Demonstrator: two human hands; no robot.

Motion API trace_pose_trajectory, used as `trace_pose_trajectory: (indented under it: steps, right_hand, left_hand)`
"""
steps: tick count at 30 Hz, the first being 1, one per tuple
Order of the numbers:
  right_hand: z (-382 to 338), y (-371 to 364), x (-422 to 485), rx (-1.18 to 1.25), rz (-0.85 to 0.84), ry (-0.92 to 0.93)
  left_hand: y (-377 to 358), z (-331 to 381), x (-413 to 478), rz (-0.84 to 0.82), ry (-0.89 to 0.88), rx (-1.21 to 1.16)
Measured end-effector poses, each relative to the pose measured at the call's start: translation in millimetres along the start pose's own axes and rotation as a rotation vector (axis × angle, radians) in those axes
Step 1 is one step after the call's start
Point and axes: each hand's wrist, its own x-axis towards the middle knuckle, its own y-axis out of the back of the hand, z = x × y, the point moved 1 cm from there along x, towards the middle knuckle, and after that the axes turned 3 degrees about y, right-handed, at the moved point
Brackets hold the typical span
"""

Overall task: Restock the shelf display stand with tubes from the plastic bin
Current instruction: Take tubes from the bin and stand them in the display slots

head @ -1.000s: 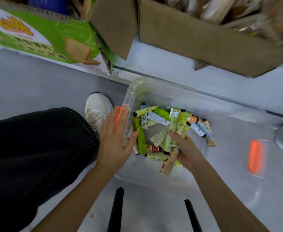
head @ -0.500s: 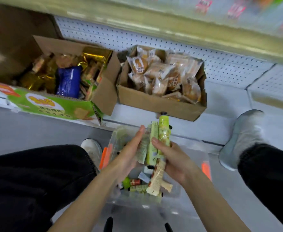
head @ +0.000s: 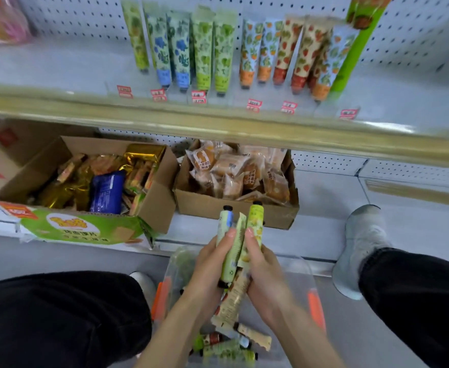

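My left hand (head: 210, 264) and my right hand (head: 264, 274) press together around a bunch of tubes (head: 238, 251), green and cream ones, held above the clear plastic bin (head: 177, 264) with orange handles on the floor. More loose tubes (head: 226, 346) lie in the bin below my wrists. On the upper shelf stands the display stand (head: 234, 51), with rows of patterned tubes upright, caps down: green, blue, orange and red ones. Red price tags line its front edge.
Two open cardboard boxes sit on the lower shelf: a box of snack packets (head: 90, 181) at left and a box of wrapped cakes (head: 239, 179) at centre. My dark-trousered knee (head: 58, 320) is at left, my grey shoe (head: 361, 245) at right. A yellowish shelf edge (head: 218, 123) runs across.
The view has tilted up from the bin to the shelf. My hands gathered tubes out of the bin and lifted them; the display stand has come into sight.
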Motion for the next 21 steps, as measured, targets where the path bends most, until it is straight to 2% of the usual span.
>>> trace_pose_trajectory:
  steps: [9,14,21]
  right_hand:
    - [9,-3,8,-0.226,0.176,0.162]
    - [1,-9,3,-0.2,0.185,0.182]
    - [-19,-7,-4,-0.078,0.071,0.189]
  left_hand:
    - [-8,-1,-5,-0.1,0.055,-0.082]
    - [-11,2,-8,-0.084,0.047,-0.137]
    - [-22,13,-14,-0.049,-0.019,-0.13]
